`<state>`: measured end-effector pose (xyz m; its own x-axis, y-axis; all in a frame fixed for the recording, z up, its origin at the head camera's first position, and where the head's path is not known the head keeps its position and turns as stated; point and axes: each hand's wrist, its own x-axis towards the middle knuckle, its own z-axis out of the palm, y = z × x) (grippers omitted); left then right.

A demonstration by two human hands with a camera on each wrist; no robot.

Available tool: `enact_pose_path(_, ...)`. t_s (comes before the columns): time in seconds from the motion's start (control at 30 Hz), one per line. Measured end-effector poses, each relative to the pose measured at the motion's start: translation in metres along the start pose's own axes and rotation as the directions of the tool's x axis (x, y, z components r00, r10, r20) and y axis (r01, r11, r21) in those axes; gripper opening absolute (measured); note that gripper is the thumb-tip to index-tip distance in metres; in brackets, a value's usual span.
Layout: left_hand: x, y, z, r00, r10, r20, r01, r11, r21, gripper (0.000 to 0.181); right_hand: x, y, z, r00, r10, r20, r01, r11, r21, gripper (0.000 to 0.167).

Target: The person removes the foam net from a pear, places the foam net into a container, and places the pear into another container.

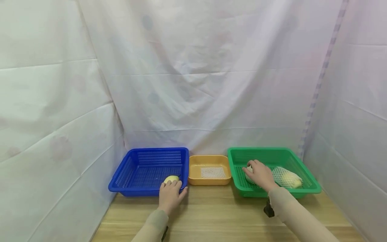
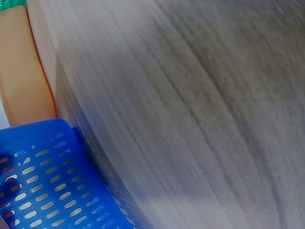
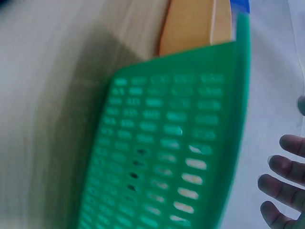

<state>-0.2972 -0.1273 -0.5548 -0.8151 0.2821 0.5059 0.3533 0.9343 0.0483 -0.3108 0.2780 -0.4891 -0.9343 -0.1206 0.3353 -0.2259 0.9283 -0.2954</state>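
In the blue basket [image 1: 148, 194], a yellow-green fruit [image 1: 171, 178] lies by the near right corner. My left hand [image 1: 170, 196] reaches over the near rim, fingers at the fruit and thumb apart to the right. My right hand [image 1: 260, 174] is over the green basket [image 1: 272, 151], above a roundish, pale net-covered item [image 1: 249, 178] partly hidden by it. Separated fingers [image 3: 283, 191] of that hand show in the right wrist view. Right of it, a yellowish fruit in white foam net [image 1: 288, 178] lies in the same basket.
An orange-yellow tray [image 1: 210, 182] stands between the two baskets, with a flat piece of white foam net [image 1: 213, 172] in it. Pale curtains [image 1: 187, 101] hang behind and at both sides. The wooden table [image 1: 211, 215] runs in front.
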Motion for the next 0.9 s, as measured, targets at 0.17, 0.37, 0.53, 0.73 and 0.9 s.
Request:
enact_pose_path(0.17, 0.001, 0.000, -0.001, 1.000, -0.002, 0.008, 0.002, 1.000, 0.009, 0.031, 0.008, 0.012, -0.003, 1.000, 0.003, -0.011, -0.003, 1.000, -0.002, 0.045)
enact_pose_path(0.37, 0.001, -0.001, 0.002, 1.000, 0.009, 0.006, -0.009, 1.000, 0.020, 0.034, 0.020, 0.027, -0.003, 0.999, 0.037, 0.002, -0.037, 0.999, 0.019, 0.058)
enact_pose_path(0.53, 0.003, -0.001, 0.004, 0.999, 0.026, -0.031, -0.025, 0.999, 0.022, 0.032, 0.026, 0.038, -0.007, 0.994, 0.080, 0.070, -0.083, 0.996, 0.033, 0.071)
enact_pose_path(0.73, 0.002, 0.000, 0.003, 1.000, 0.016, 0.008, -0.016, 1.000, 0.021, 0.036, 0.030, 0.042, -0.006, 0.979, 0.101, 0.174, -0.108, 0.994, 0.029, 0.080)
enact_pose_path(0.9, 0.000, -0.001, 0.001, 1.000, 0.021, 0.000, -0.021, 0.999, 0.029, 0.035, 0.032, 0.043, -0.003, 0.970, 0.090, 0.226, -0.096, 0.995, 0.017, 0.083)
